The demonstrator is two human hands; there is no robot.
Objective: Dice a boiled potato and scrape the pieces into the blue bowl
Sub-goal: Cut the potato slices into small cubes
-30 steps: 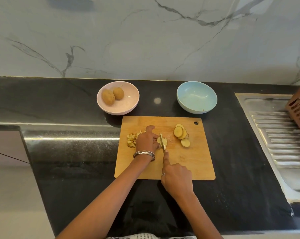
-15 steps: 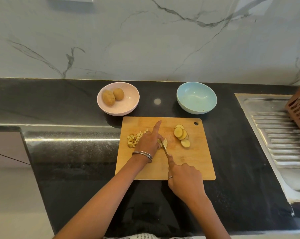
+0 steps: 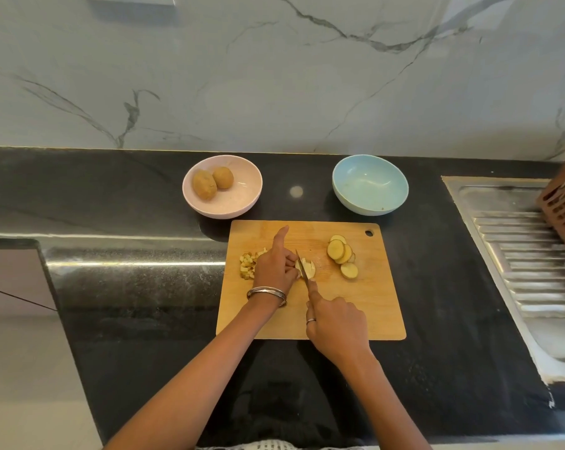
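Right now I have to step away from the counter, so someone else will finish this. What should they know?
Left hand: holds potato slices on the cutting board, index finger raised.
Right hand: grips the knife, blade in those slices.
Done: a pile of diced pieces lies at the board's left.
Left: uncut slices on the board's right; the blue bowl holds no pieces yet, so scraping remains. Two whole potatoes sit in the pink bowl.
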